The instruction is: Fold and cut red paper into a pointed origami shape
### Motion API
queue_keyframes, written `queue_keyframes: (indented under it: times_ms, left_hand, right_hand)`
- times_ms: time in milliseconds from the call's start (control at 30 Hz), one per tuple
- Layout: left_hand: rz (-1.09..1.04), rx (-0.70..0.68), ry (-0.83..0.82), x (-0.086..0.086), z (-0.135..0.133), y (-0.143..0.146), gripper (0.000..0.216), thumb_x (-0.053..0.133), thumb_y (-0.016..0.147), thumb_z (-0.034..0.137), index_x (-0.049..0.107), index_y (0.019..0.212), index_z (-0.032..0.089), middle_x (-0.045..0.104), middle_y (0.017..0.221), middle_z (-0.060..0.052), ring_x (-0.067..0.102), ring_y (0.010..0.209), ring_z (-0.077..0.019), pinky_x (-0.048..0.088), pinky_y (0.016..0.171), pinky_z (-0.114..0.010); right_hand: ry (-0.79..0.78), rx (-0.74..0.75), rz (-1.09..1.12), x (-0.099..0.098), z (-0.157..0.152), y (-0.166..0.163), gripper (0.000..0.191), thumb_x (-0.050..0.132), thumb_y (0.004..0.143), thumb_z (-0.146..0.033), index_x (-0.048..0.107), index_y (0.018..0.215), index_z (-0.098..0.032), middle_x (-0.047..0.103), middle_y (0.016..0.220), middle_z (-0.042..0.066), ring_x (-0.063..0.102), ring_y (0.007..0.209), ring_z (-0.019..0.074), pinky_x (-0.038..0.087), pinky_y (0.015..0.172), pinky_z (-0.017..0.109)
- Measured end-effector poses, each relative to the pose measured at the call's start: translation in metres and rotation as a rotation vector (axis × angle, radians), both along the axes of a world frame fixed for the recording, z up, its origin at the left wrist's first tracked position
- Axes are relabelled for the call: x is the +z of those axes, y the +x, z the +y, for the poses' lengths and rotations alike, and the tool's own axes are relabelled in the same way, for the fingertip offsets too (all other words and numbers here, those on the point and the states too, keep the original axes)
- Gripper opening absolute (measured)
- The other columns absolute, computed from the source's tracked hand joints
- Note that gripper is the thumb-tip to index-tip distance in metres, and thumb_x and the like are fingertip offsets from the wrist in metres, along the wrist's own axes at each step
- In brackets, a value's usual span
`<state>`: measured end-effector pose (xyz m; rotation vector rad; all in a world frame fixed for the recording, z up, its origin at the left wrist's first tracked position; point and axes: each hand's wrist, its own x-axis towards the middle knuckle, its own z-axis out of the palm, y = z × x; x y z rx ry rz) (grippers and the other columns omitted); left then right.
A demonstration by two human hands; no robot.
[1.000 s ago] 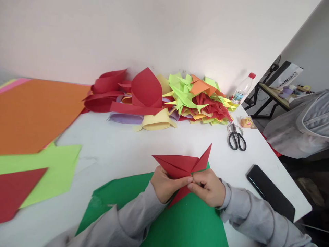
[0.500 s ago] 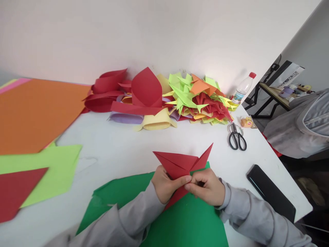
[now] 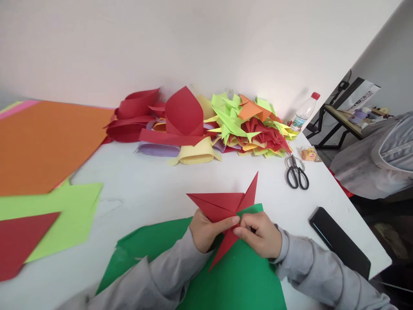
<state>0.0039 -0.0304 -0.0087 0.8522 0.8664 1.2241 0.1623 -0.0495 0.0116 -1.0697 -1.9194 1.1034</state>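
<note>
A folded red paper shape (image 3: 219, 204) with several sharp points is held over a green paper sheet (image 3: 245, 280). My left hand (image 3: 206, 228) is closed on its left side, thumb lying across the middle. Close beside it, my right hand (image 3: 260, 232) pinches the paper near its centre between thumb and bent forefinger. One long point rises to the upper right, one reaches left, and another slants down towards the green sheet. The fingers behind the paper are hidden.
Folded paper pieces (image 3: 238, 120) are heaped by the wall, beside red paper bands (image 3: 183, 112). Scissors (image 3: 297, 174), a black phone (image 3: 338, 241) and a bottle (image 3: 303, 114) lie or stand at right. Orange sheets (image 3: 48, 146) cover the left. A person (image 3: 361, 159) is at far right.
The red paper has turned slightly anticlockwise in my hands. Its upper right point stands steeper, and its lower point shows more fully. Both hands keep their grip.
</note>
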Motion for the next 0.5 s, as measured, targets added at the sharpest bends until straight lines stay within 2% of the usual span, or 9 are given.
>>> queue_keyframes:
  times_ms: [100, 267, 367, 500]
  left_hand:
    - [0.021, 0.003, -0.058, -0.003, 0.001, -0.002, 0.022, 0.085, 0.055, 0.025, 0.070, 0.067, 0.014, 0.070, 0.063, 0.000, 0.061, 0.058, -0.0151, 0.051, 0.055, -0.025]
    - [0.129, -0.047, -0.014, 0.001, -0.003, -0.002, 0.022, 0.082, 0.058, 0.027, 0.072, 0.073, 0.015, 0.073, 0.069, -0.002, 0.064, 0.063, -0.0176, 0.053, 0.059, -0.026]
    - [0.202, -0.083, 0.036, 0.005, -0.006, -0.001, 0.020, 0.080, 0.061, 0.029, 0.073, 0.075, 0.016, 0.076, 0.074, -0.004, 0.067, 0.069, -0.0213, 0.055, 0.066, -0.030]
    - [0.150, -0.060, 0.045, 0.007, -0.005, 0.000, 0.031, 0.081, 0.061, 0.035, 0.074, 0.084, 0.015, 0.076, 0.090, -0.008, 0.069, 0.089, -0.0281, 0.055, 0.083, -0.037]
  right_hand:
    - [-0.061, -0.089, 0.044, -0.002, 0.003, 0.004, 0.045, 0.051, 0.089, -0.053, 0.043, 0.059, -0.020, 0.038, 0.046, -0.007, 0.033, 0.043, 0.0068, 0.026, 0.043, 0.021]
    - [-0.179, -0.417, 0.306, -0.005, 0.016, 0.013, 0.041, 0.064, 0.078, -0.059, 0.056, 0.076, -0.018, 0.050, 0.051, -0.007, 0.036, 0.042, 0.0061, 0.028, 0.041, 0.019]
    - [-0.204, -0.475, 0.379, -0.003, 0.018, 0.014, 0.040, 0.065, 0.078, -0.057, 0.059, 0.079, -0.017, 0.047, 0.047, -0.008, 0.034, 0.038, 0.0054, 0.026, 0.039, 0.019]
    - [-0.102, -0.496, 0.388, -0.002, 0.013, 0.012, 0.030, 0.066, 0.081, -0.046, 0.064, 0.082, -0.017, 0.047, 0.044, -0.008, 0.035, 0.038, 0.0053, 0.028, 0.040, 0.019]
